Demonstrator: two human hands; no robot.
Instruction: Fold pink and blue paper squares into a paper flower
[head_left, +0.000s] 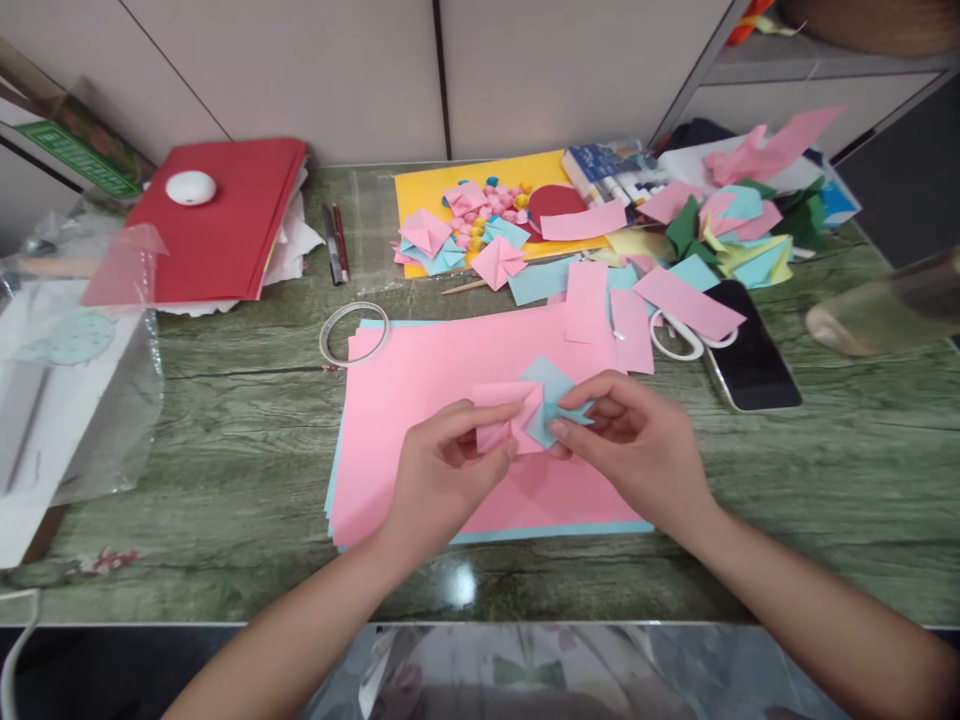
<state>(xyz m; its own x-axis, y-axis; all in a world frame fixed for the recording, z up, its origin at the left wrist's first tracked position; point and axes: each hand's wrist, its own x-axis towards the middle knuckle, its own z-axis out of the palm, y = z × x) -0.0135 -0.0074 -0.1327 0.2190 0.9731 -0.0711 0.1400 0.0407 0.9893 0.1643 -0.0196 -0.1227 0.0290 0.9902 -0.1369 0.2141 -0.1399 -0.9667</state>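
Observation:
Between the fingers of my left hand is a folded pink paper piece, pinched by thumb and forefinger. My right hand grips a folded light blue paper piece by its right-hand points. The two pieces meet, the blue one overlapping the pink one's right end; whether one is tucked into the other I cannot tell. Both are held above a stack of pink and blue paper sheets lying on the green table.
Behind the stack lie a roll of tape, cut pink strips, white scissors and a phone. Folded paper pieces cover a yellow sheet. A red folder and a plastic bag are leftward, a bottle rightward.

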